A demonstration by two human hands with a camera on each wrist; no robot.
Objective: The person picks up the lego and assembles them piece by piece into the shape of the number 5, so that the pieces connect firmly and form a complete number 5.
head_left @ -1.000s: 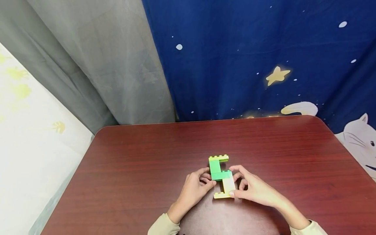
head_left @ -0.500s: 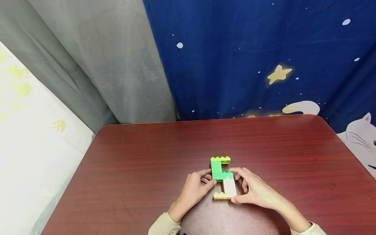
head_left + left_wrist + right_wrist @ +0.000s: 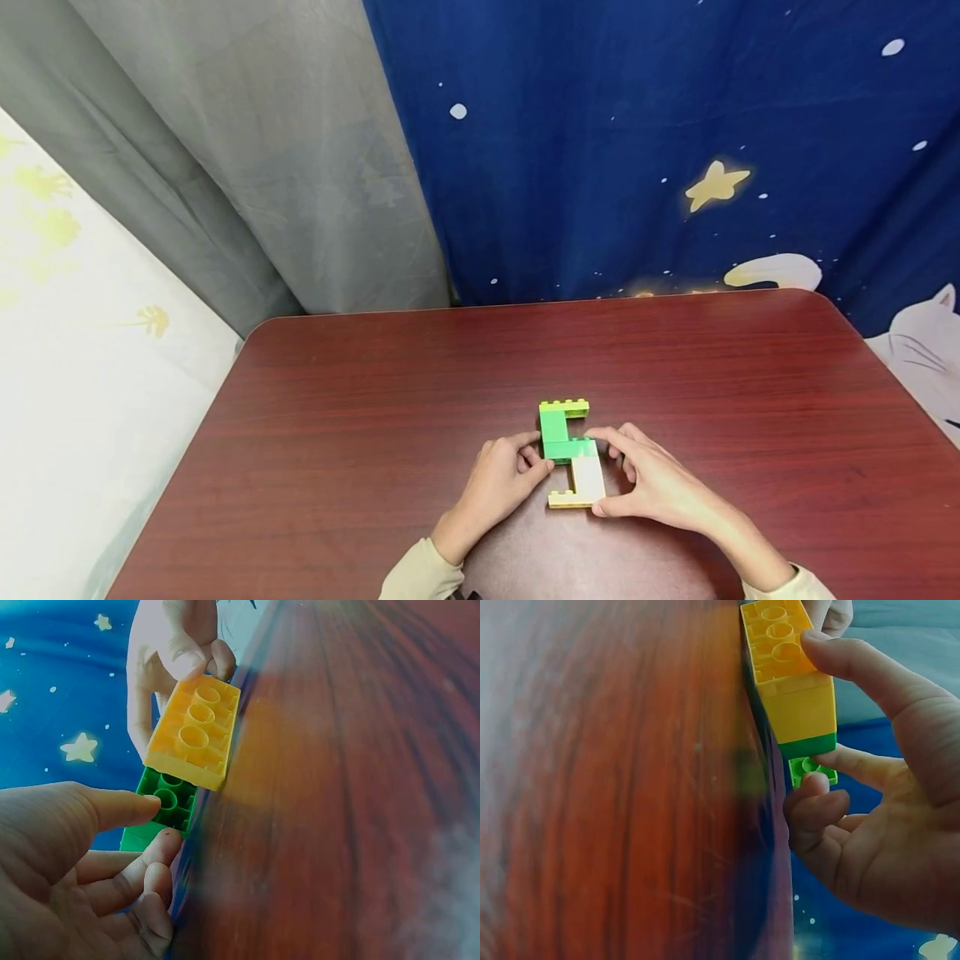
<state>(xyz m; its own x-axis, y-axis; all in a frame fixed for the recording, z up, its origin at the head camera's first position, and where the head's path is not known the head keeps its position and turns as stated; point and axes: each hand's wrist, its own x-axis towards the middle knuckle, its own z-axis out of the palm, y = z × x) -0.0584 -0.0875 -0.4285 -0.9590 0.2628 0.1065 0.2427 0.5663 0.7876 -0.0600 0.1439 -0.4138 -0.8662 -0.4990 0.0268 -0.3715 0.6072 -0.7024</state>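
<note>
- Your left hand (image 3: 501, 479) sits at the left side of the brick assembly (image 3: 570, 454). Its thumb and fingertips press against the dark green brick (image 3: 567, 449) at the middle of the build, pinching it; the left wrist view shows the thumb tip on that brick's open underside.
- Your right hand (image 3: 652, 483) grasps the assembly from the right. The index finger lies across the green middle section, and the thumb bears on the near end of the pale yellow brick (image 3: 587, 479). The right wrist view confirms the thumb on the yellow brick's hollow end and a finger under the green one.
- The assembly lies flat on the dark red table (image 3: 337, 433), near the front edge and slightly right of centre, directly between your two hands. It zigzags: a lime brick (image 3: 564, 407) at the far end, green bricks below it, the pale yellow brick nearest you.
- Behind the table hang a grey curtain (image 3: 247, 158) and a blue star-patterned cloth (image 3: 660, 125).
- Beige sleeves (image 3: 420, 575) cover both wrists.
</note>
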